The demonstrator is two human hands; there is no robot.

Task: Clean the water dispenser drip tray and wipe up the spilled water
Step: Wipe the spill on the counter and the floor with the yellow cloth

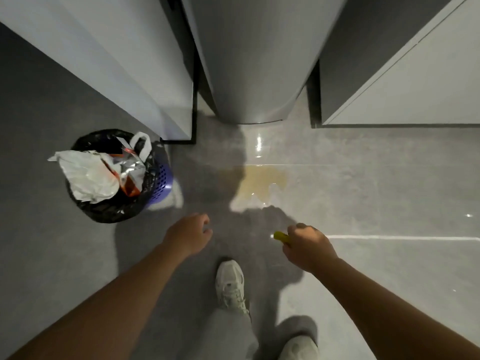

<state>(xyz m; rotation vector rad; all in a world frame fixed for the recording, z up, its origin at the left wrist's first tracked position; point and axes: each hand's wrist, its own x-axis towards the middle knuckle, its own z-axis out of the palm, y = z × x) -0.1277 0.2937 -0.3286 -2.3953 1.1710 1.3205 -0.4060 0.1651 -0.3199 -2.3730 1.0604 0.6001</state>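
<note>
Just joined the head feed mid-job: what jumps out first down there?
A yellowish puddle gleams on the floor tiles, just in front of the rounded grey appliance base at top centre. Left of it stands an overfull bin, wrappers and white plastic heaped on its black liner. Nearer the camera, the right hand grips a small yellow object; the left hand hangs loosely curled, holding nothing.

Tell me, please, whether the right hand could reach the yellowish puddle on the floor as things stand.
Probably yes: the right hand, gripping a yellow item, hangs on the near side of the puddle, with only bare floor between them. The bin stands off to the left, so stooping should be enough.
</note>
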